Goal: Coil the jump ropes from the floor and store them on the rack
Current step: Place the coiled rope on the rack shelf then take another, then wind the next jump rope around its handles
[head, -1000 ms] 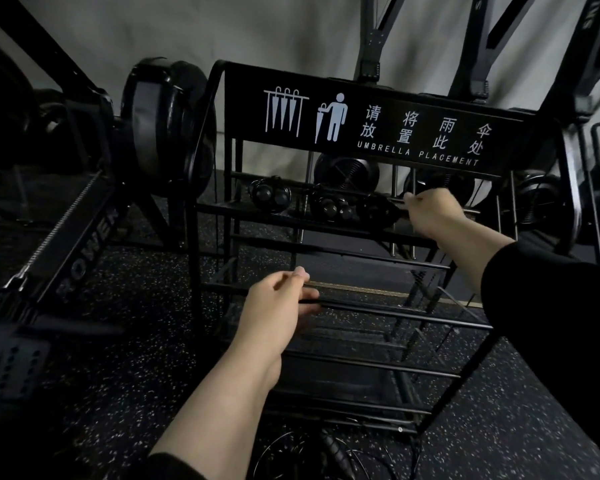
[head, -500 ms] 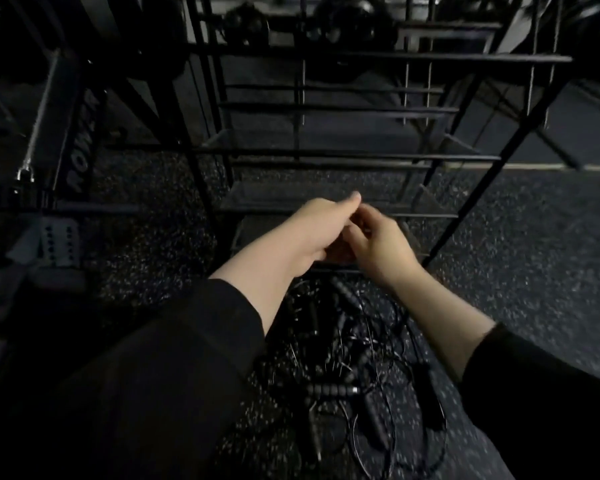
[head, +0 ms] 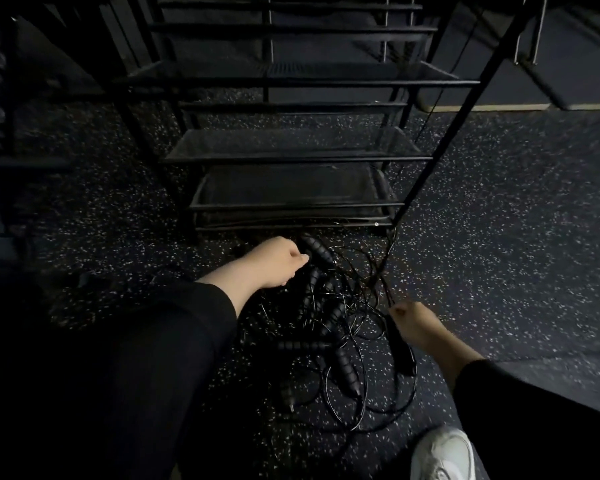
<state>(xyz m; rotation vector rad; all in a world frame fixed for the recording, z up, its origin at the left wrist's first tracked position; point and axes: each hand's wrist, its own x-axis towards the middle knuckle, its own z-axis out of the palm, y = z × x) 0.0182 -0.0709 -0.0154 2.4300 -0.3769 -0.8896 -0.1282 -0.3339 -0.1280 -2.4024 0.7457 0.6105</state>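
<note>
The jump ropes (head: pixel 329 327) lie in a dark tangle on the speckled floor (head: pixel 499 237), just in front of the rack (head: pixel 291 157) and between your hands. Your left hand (head: pixel 278 259) curls at a ribbed handle (head: pixel 317 251) at the tangle's far edge; whether it grips it you cannot tell. Your right hand (head: pixel 416 323) pinches a thin cord (head: pixel 383 271) on the near right. The cords blur together in the dim light. At the far left, cut-off letters read only partly. A white shoe (head: pixel 444 452) shows at the bottom edge.
</note>
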